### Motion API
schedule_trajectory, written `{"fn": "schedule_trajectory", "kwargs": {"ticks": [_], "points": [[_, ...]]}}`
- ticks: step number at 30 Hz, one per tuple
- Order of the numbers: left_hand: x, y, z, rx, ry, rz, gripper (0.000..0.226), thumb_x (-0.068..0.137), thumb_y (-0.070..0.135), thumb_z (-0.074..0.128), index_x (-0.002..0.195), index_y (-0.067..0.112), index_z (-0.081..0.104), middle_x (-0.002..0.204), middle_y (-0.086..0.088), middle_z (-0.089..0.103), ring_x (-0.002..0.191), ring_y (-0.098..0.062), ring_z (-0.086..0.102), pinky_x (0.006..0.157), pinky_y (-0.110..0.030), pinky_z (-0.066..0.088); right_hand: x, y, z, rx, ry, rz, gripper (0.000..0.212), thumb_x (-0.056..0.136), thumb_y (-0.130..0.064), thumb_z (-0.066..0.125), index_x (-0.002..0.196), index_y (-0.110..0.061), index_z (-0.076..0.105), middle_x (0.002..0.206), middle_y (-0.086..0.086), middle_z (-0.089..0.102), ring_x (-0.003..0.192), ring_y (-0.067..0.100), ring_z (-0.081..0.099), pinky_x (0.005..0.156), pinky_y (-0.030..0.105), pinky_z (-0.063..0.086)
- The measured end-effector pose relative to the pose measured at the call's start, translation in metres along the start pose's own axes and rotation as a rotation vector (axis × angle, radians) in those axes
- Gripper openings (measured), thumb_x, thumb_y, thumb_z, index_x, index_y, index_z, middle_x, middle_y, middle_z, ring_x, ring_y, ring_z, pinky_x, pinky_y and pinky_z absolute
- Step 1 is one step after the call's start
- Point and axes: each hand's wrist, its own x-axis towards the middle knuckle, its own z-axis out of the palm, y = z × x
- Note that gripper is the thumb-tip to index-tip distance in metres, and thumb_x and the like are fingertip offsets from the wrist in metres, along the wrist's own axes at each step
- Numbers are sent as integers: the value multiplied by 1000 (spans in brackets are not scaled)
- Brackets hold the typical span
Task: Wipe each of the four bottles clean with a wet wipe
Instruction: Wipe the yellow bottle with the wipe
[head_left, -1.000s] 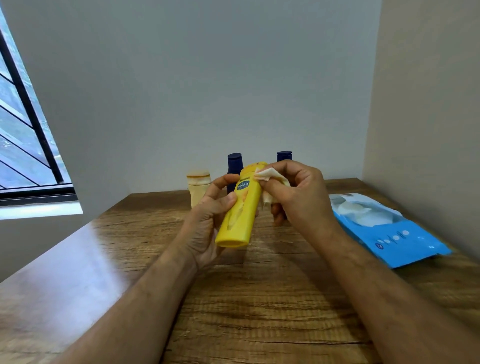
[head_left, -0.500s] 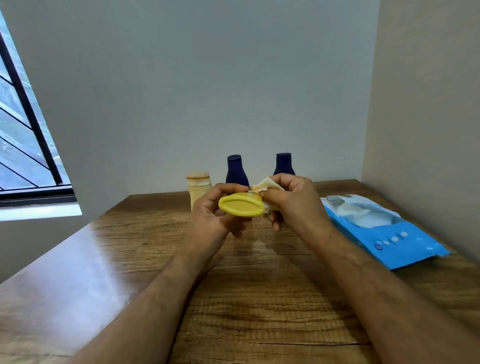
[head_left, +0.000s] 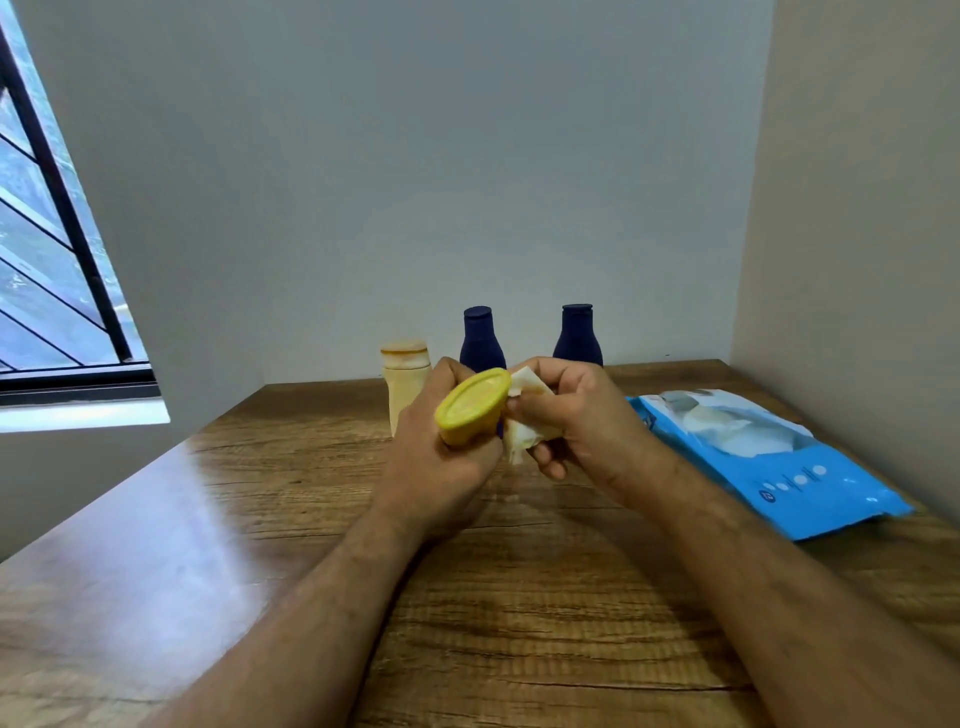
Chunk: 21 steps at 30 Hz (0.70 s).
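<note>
My left hand (head_left: 441, 462) grips a yellow bottle (head_left: 471, 405) above the wooden table, its flat oval end turned toward me and the rest hidden behind my fingers. My right hand (head_left: 582, 415) pinches a folded white wet wipe (head_left: 527, 415) against the bottle's right side. Behind my hands stand a cream bottle (head_left: 402, 379) with a tan cap and two dark blue bottles (head_left: 480, 338) (head_left: 576, 335) near the wall; their lower parts are hidden.
An open blue pack of wet wipes (head_left: 769, 462) lies on the table (head_left: 519, 613) at the right, close to the beige side wall. A window with dark bars fills the left edge. The grey back wall rises right behind the bottles.
The yellow bottle went from upright with its label showing to lying end-on toward me. My right hand with the wipe slid from the bottle's top down along its right side.
</note>
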Motion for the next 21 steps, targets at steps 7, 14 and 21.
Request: {"fn": "schedule_trajectory", "kwargs": {"ticks": [7, 14, 21], "points": [[2, -6, 2, 204, 30, -47, 29, 71, 9, 58, 93, 25, 52, 82, 8, 61, 75, -12, 57, 59, -44, 52, -2, -5, -2, 111, 29, -15, 11, 96, -8, 58, 91, -11, 68, 66, 10, 62, 41, 13, 48, 35, 20, 39], [7, -10, 2, 310, 76, -58, 32, 69, 15, 55, 95, 33, 58, 87, 8, 63, 82, -16, 58, 67, -42, 53, -3, -7, -5, 275, 81, -8, 15, 93, -3, 56, 89, -10, 69, 65, 8, 60, 40, 11, 45, 32, 17, 35], [9, -13, 0, 451, 105, -167, 41, 59, 22, 51, 97, 39, 55, 86, 3, 57, 85, -23, 53, 69, -35, 41, -2, -4, -4, 1, 191, -118, 14, 88, -14, 70, 99, -11, 77, 65, 16, 60, 43, 16, 47, 35, 20, 37]]}}
